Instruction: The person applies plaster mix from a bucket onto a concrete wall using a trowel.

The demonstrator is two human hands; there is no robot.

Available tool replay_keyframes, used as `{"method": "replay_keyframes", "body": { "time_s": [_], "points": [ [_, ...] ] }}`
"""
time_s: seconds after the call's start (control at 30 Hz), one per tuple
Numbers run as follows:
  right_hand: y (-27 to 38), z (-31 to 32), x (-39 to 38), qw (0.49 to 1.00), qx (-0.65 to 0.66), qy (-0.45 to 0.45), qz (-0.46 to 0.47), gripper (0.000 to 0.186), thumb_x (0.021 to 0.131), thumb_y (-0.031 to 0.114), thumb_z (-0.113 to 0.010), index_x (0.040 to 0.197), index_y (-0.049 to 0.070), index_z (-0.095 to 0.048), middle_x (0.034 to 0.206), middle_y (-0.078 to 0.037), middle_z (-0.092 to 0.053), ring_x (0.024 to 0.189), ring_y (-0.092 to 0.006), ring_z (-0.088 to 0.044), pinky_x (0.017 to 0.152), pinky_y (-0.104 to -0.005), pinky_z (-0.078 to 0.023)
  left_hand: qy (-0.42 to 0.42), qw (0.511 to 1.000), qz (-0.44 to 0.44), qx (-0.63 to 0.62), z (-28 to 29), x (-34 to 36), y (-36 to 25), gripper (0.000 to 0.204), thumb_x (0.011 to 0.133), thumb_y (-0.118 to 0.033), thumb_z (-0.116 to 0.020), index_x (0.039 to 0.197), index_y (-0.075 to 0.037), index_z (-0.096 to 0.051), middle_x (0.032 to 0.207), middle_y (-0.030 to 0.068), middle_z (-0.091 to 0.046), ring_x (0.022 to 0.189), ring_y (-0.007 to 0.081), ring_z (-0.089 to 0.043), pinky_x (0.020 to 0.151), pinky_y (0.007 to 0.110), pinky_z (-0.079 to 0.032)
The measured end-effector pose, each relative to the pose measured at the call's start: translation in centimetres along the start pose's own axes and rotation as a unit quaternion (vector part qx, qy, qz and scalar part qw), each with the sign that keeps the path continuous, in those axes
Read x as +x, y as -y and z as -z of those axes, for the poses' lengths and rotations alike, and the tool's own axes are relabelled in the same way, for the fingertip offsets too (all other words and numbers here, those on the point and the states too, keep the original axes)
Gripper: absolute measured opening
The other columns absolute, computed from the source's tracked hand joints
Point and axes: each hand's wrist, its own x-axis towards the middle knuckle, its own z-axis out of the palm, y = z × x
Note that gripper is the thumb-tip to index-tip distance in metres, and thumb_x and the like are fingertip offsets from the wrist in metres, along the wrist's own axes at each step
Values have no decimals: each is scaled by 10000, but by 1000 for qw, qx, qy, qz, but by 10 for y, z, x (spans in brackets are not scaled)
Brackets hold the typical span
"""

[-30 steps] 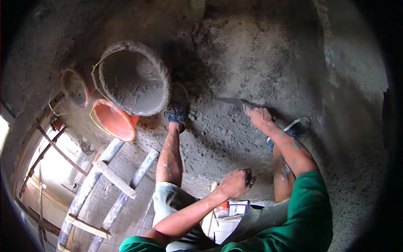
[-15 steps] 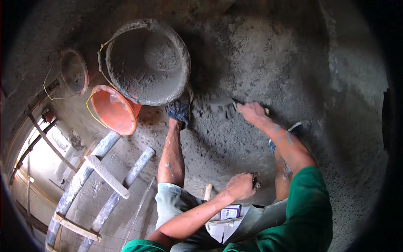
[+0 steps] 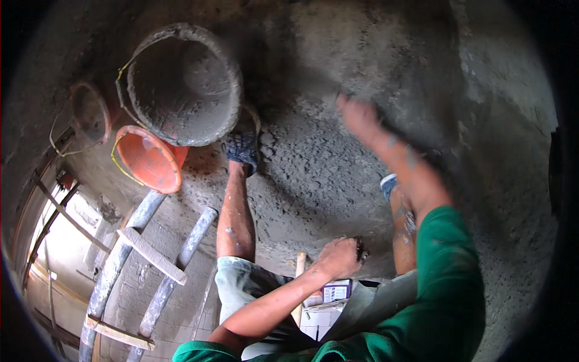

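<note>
Swinging the blurred trowel [image 3: 319, 84] farther out with the right hand [image 3: 360, 117] in closed grip, past the mortar [image 3: 313, 163], apparently working the far side, while keeping the left hand [image 3: 339, 258] curled near, with contents impossible to tell.

No word, number or sign can be read with certainty. Rows of tiny print seem to be borne on the pale panel of a purple-and-white package [image 3: 336, 292], seen low in the head view (too small and blurred, though, to be deciphered).
</note>
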Motion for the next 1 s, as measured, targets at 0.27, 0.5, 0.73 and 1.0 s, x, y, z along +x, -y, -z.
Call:
{"method": "replay_keyframes", "body": {
  "time_s": [0.27,0.5,0.73,1.0],
  "points": [
    [-84,-28,-125,893,347,88,-272,225,825,128,-538,1039,57,-539,860,-245,-632,784,-403,-638,644,-491,-508,10,1000,18,-8,-7,8,-4,349,888,-393,-561,866,-45,-586,749,201,-618,751,412,-606,671,477,-476],
    [-245,-79,-108,885,278,-180,-327,189,853,162,-548,974,17,-557,866,-235,-635,837,-412,-630,672,-464,-513,21,998,52,22,-18,20,-4,332,897,-373,-564,872,-43,-573,718,197,-613,746,412,-607,658,467,-480],
    [-119,-67,-188,922,285,100,-242,334,897,203,-428,1162,33,-537,887,-284,-633,802,-446,-633,727,-512,-517,29,997,45,50,-34,40,-20,344,891,-356,-587,816,-20,-577,749,214,-603,759,423,-596,633,455,-480],
    [-279,-55,5,897,293,-247,-221,174,876,126,-511,1010,18,-537,846,-247,-616,796,-428,-609,645,-495,-495,7,996,66,58,-37,48,-19,340,886,-338,-597,820,-5,-571,748,227,-601,731,423,-596,619,454,-471]
  ]
}}
